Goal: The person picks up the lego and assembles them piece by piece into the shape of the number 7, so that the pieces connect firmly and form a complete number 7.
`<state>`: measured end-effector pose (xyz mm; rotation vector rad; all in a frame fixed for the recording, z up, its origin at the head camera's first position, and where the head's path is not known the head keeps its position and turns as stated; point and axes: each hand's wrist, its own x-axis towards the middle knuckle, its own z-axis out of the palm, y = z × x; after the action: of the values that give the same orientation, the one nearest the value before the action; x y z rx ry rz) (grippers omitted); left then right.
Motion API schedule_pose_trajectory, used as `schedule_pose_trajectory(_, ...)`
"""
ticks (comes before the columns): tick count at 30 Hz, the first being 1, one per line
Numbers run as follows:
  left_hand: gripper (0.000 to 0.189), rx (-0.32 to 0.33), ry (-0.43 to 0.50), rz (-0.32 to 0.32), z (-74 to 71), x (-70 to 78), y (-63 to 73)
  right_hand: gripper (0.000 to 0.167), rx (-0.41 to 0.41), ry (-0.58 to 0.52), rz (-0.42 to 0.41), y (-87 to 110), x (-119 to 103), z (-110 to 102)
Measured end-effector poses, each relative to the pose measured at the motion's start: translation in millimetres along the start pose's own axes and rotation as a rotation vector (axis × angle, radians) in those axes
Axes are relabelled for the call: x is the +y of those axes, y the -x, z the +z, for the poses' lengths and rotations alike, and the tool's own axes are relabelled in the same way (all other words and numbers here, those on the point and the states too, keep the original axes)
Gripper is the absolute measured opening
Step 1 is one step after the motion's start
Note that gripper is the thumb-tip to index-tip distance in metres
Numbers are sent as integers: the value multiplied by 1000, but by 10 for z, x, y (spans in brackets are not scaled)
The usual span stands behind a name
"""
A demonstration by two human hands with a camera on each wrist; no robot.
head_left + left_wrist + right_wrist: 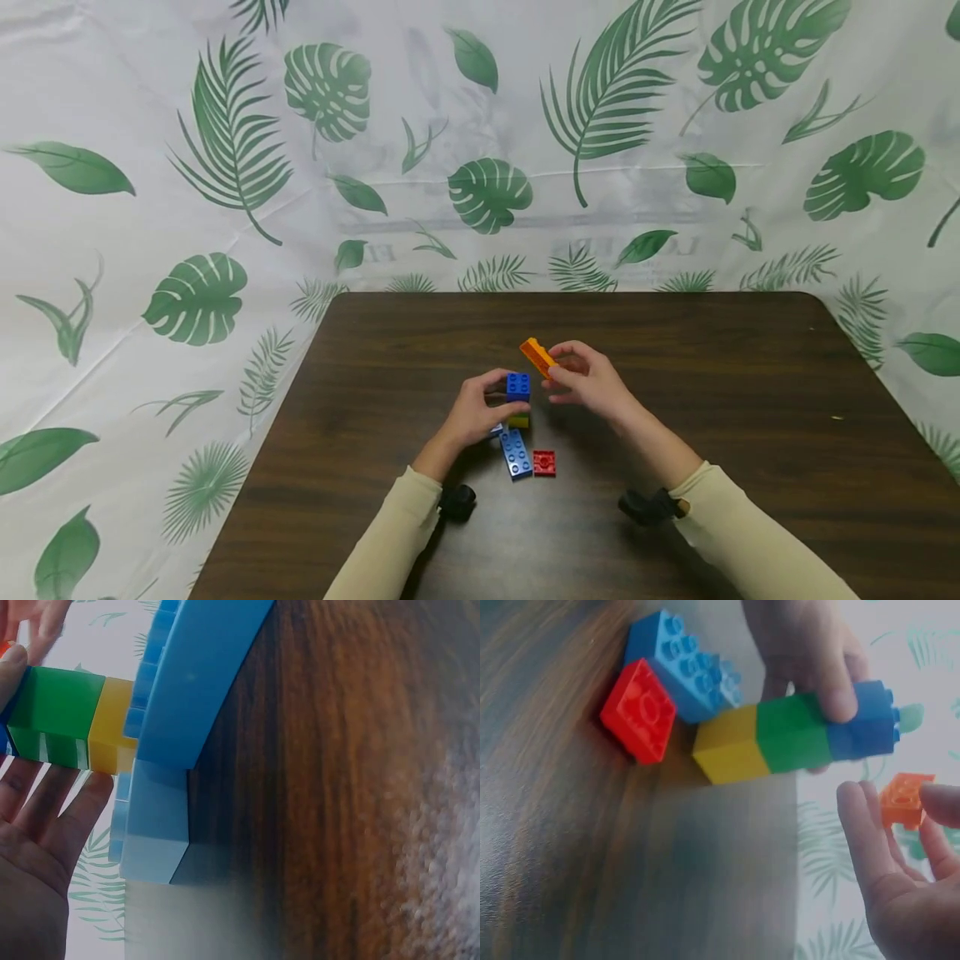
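My left hand (474, 408) grips an upright stack of toy building bricks, thumb and fingers on opposite sides. The stack has a dark blue brick (517, 386) on top, a green brick (791, 733) in the middle and a yellow brick (518, 422) at the bottom. Just to the right and a little farther back, my right hand (594, 385) pinches an orange brick (537, 357), tilted, between thumb and fingers. In the right wrist view the orange brick's hollow side shows. The orange brick is apart from the stack.
Near the stack's foot a long light blue brick (516, 454) lies studs up on the dark wooden table (360, 417). Another light blue brick (155, 825) sits beside it, partly hidden by my left hand in the head view. A flat red brick (544, 463) lies to the right.
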<state>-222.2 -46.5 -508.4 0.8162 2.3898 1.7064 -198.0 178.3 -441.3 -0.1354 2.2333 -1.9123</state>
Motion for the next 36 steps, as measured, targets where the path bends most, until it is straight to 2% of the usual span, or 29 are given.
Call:
schedule_pose_trajectory(3,36,-6,15,3,-5,-9,14,31,-1,129,-130,16,-45,72)
schedule_pose_trajectory(7,43,-11,12,-2,-11,-2,21,31,40,291,-267,37,-93,165)
schedule_pose_trajectory(14,43,11,-9,-57,-21,17,25,26,39,430,-403,30,-124,289)
schedule_pose_trajectory(19,41,18,-21,-65,-18,13,23,22,58,537,-429,22,-112,329)
schedule_pose_trajectory(24,40,19,-7,-57,-20,10,25,22,72,595,-437,38,-130,347)
schedule_pose_trajectory(36,41,16,-39,-76,-19,9,23,21,102,631,-419,62,-133,355)
